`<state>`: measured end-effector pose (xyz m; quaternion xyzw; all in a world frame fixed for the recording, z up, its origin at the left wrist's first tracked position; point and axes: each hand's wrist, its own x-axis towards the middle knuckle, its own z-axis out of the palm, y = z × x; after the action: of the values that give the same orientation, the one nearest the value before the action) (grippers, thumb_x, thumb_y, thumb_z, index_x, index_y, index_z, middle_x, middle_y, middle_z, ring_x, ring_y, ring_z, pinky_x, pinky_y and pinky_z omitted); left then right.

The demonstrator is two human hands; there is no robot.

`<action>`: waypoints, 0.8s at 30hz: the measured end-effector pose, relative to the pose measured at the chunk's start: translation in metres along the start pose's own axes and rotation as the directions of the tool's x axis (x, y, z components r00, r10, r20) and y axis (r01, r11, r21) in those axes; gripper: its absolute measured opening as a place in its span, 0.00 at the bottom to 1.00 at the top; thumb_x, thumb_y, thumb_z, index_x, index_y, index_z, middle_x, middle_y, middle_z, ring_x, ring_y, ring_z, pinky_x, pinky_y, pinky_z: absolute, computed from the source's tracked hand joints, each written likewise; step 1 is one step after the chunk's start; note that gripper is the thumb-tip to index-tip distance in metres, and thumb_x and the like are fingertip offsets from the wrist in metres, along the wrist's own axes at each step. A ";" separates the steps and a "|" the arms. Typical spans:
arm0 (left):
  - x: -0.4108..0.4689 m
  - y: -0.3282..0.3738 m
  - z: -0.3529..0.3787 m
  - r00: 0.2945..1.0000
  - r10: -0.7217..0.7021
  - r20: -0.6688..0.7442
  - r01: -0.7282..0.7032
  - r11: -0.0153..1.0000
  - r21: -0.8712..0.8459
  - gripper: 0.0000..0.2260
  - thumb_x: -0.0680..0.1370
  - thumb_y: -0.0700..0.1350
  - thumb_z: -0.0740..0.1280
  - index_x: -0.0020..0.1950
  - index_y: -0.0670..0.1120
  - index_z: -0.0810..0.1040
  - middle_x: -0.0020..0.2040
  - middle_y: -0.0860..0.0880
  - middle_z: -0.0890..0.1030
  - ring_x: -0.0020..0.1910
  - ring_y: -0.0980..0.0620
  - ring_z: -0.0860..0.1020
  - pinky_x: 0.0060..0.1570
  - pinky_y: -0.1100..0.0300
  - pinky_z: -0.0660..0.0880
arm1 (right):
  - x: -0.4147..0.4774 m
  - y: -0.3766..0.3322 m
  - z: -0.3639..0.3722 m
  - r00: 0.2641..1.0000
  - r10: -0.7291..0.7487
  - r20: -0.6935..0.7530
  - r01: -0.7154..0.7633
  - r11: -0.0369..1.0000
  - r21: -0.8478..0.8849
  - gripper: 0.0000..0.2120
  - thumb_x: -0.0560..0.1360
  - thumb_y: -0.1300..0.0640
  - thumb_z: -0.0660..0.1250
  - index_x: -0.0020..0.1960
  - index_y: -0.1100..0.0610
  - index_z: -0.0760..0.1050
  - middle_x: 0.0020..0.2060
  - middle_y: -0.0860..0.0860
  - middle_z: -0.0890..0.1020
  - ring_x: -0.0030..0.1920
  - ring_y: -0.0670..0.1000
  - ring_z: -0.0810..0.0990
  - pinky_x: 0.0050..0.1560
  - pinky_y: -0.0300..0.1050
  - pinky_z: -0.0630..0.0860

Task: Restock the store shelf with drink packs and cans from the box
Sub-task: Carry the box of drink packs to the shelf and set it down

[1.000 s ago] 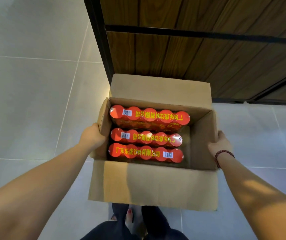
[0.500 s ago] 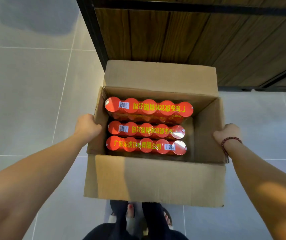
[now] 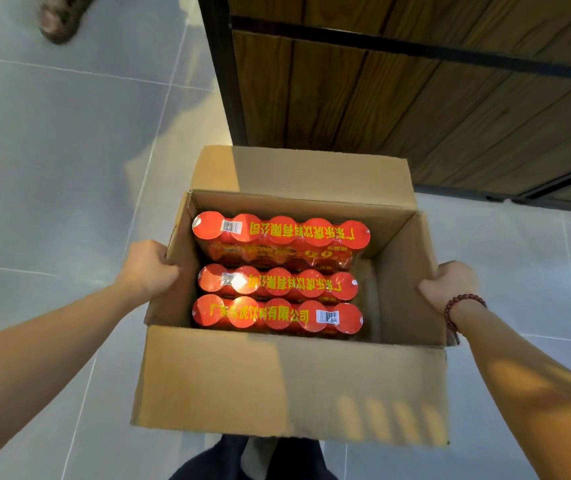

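Observation:
An open cardboard box is held above the floor in front of me. Inside lie three shrink-wrapped packs of red cans with yellow print: a far pack, a middle pack and a near pack. The right part of the box interior is bare. My left hand grips the box's left side wall, fingers curled over its edge. My right hand, with a bead bracelet on the wrist, grips the right side wall. The box's four flaps stand open.
A wooden shelf unit with a black metal frame stands directly beyond the box. Grey tiled floor spreads to the left and right. Another person's shoe shows at the top left. My own feet are below the box.
The view has tilted and the box now sits lower in the picture, a little farther from the shelf. Both hands keep their hold on the side walls. A shoe has come into view.

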<state>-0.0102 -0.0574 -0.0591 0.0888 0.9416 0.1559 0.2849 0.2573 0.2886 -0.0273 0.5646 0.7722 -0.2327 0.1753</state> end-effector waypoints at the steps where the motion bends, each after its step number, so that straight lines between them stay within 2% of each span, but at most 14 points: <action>1: -0.010 -0.003 -0.008 1.000 -0.009 0.001 0.009 1.000 0.002 0.07 0.70 0.38 0.70 0.39 0.34 0.82 0.38 0.35 0.82 0.39 0.38 0.80 0.37 0.50 0.77 | -0.008 -0.003 -0.004 1.000 -0.007 0.007 0.007 1.000 -0.018 0.09 0.68 0.62 0.68 0.31 0.62 0.72 0.28 0.56 0.74 0.30 0.53 0.72 0.27 0.40 0.66; 6: -0.070 -0.023 -0.063 0.998 -0.050 -0.043 0.049 0.999 -0.012 0.08 0.69 0.37 0.70 0.34 0.32 0.79 0.34 0.32 0.80 0.37 0.36 0.79 0.33 0.52 0.74 | -0.058 -0.027 -0.041 0.996 -0.093 0.009 0.093 0.987 -0.131 0.07 0.67 0.63 0.68 0.33 0.66 0.74 0.28 0.57 0.73 0.28 0.52 0.69 0.26 0.39 0.63; 9: -0.109 -0.038 -0.098 0.992 -0.096 -0.079 0.093 0.995 -0.037 0.08 0.68 0.38 0.71 0.34 0.33 0.79 0.33 0.33 0.79 0.35 0.36 0.78 0.33 0.52 0.74 | -0.092 -0.052 -0.068 0.989 -0.143 0.040 0.147 0.976 -0.161 0.09 0.68 0.64 0.67 0.31 0.65 0.72 0.28 0.57 0.73 0.28 0.52 0.68 0.27 0.40 0.63; 11: -0.139 -0.052 -0.123 0.984 -0.149 -0.100 0.143 0.987 -0.069 0.08 0.68 0.37 0.71 0.34 0.33 0.79 0.33 0.33 0.80 0.35 0.36 0.78 0.33 0.52 0.74 | -0.116 -0.075 -0.086 0.983 -0.169 0.073 0.179 0.970 -0.167 0.11 0.69 0.63 0.67 0.29 0.63 0.70 0.31 0.59 0.75 0.31 0.54 0.71 0.31 0.42 0.66; 13: -0.170 -0.067 -0.143 0.970 -0.202 -0.131 0.189 0.976 -0.110 0.08 0.68 0.37 0.71 0.34 0.32 0.79 0.34 0.32 0.80 0.37 0.35 0.80 0.34 0.50 0.76 | -0.137 -0.101 -0.104 0.971 -0.215 0.109 0.232 0.954 -0.189 0.10 0.70 0.62 0.67 0.31 0.62 0.71 0.37 0.62 0.78 0.39 0.59 0.75 0.38 0.45 0.70; 15: -0.207 -0.082 -0.168 0.947 -0.267 -0.177 0.244 0.959 -0.145 0.07 0.68 0.37 0.70 0.35 0.32 0.79 0.35 0.31 0.80 0.37 0.35 0.80 0.34 0.50 0.76 | -0.163 -0.131 -0.117 0.945 -0.304 0.122 0.323 0.926 -0.193 0.07 0.71 0.61 0.68 0.37 0.65 0.75 0.43 0.64 0.79 0.46 0.63 0.77 0.45 0.50 0.75; 18: -0.259 -0.109 -0.200 0.901 -0.370 -0.228 0.321 0.920 -0.225 0.09 0.68 0.36 0.70 0.33 0.31 0.77 0.30 0.34 0.75 0.33 0.39 0.78 0.31 0.54 0.71 | -0.203 -0.172 -0.125 0.916 -0.374 0.143 0.395 0.900 -0.182 0.12 0.71 0.59 0.69 0.49 0.68 0.77 0.47 0.64 0.80 0.52 0.64 0.78 0.53 0.57 0.77; 20: -0.295 -0.132 -0.219 0.871 -0.421 -0.253 0.355 0.895 -0.268 0.09 0.67 0.36 0.69 0.29 0.33 0.74 0.28 0.37 0.72 0.30 0.40 0.75 0.28 0.56 0.67 | -0.233 -0.200 -0.127 0.890 -0.430 0.153 0.455 0.861 -0.229 0.15 0.71 0.56 0.70 0.51 0.67 0.78 0.49 0.64 0.81 0.52 0.64 0.79 0.54 0.55 0.78; 22: -0.332 -0.155 -0.235 0.834 -0.488 -0.257 0.396 0.854 -0.337 0.10 0.67 0.36 0.69 0.28 0.35 0.72 0.28 0.35 0.73 0.29 0.40 0.74 0.27 0.56 0.68 | -0.265 -0.228 -0.126 0.848 -0.498 0.183 0.531 0.802 -0.273 0.16 0.71 0.55 0.70 0.51 0.68 0.79 0.47 0.64 0.82 0.50 0.63 0.79 0.50 0.52 0.78; 24: -0.365 -0.178 -0.248 0.794 -0.549 -0.262 0.428 0.810 -0.400 0.10 0.68 0.35 0.69 0.28 0.35 0.73 0.29 0.36 0.76 0.30 0.42 0.75 0.28 0.56 0.70 | -0.297 -0.254 -0.123 0.810 -0.541 0.226 0.586 0.764 -0.269 0.14 0.71 0.55 0.69 0.49 0.67 0.78 0.43 0.61 0.81 0.46 0.61 0.79 0.48 0.52 0.79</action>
<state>0.1360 -0.3776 0.2612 -0.2389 0.9294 0.2404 0.1460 0.1035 0.0579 0.2738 0.2519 0.9199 -0.1811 0.2399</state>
